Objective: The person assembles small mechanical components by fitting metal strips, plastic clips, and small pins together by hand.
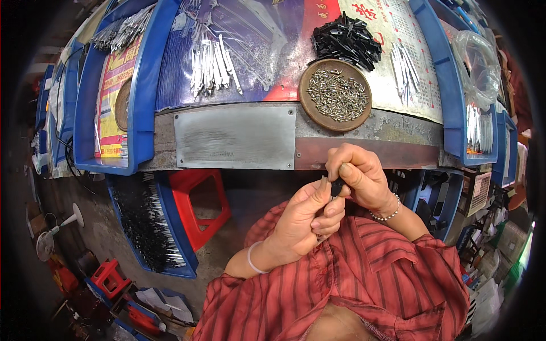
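Shirt (369, 273): red, striped, nearest the lens, just behind your hands.
Left hand (310, 219): thumb and fingers clamped on the black part.
Right hand (364, 176): fingertips clamped on the same part from the far side.
Black part (336, 186): in the air between your fingertips, just off the bench's (398, 122) near edge, right of middle. Mostly covered; can't tell how it's seated.
Thumbs: I'd steady with the left and let the right do the fine pressing or turning. Keep force in line; a skewed push could slip.
Dish (335, 127): brown, at the near edge right of middle, heaped with small metal pins (336, 94). Hands are close; watch your wrist doesn't tip it.
Left tray (146, 96): blue, at the bench's left edge; silver pieces (125, 28) at its far end, another brown dish partly hidden.
Right tray (453, 102): blue, right edge; silver strips (479, 131) at its near end, clear bag (478, 65) beyond.
Bin (189, 270): blue, below the near left corner; black pieces left, silver strips right.
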`<state>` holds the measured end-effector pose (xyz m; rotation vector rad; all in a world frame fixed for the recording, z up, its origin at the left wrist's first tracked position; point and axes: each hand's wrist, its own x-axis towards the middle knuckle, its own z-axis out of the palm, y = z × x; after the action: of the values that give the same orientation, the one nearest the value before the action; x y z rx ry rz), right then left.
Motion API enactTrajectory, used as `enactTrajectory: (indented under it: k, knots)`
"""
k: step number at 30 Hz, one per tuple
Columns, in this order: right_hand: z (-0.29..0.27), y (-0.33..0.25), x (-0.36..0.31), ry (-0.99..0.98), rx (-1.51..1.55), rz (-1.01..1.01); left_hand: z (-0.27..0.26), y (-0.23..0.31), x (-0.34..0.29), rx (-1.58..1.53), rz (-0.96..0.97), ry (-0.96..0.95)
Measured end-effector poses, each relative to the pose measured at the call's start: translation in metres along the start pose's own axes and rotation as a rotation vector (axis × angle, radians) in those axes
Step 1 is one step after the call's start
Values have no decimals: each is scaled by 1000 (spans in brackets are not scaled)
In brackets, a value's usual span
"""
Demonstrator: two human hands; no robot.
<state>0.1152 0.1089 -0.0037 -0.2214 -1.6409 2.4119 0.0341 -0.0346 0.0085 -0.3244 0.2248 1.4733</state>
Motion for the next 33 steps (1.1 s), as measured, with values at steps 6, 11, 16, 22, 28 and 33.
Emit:
enactTrajectory:
  k: [6, 11, 16, 22, 28, 33]
  knots:
    - [14, -11, 0, 222, -82, 96, -2, -5, 8, -92, 25, -33]
    - [8, -7, 5, 204, 47, 100, -8, -10, 12, -124, 50, -79]
    - [2, -17, 8, 86, 113, 227, -3, -12, 11, 3, 50, -46]
    - [5, -11, 7, 99, 51, 184, -4, -15, 8, -22, 84, -43]
    - [12, -9, 10, 88, 16, 55, -6, -17, 6, -32, 137, -114]
    - [13, -6, 12, 107, 16, 84, -5, -16, 6, -18, 180, -70]
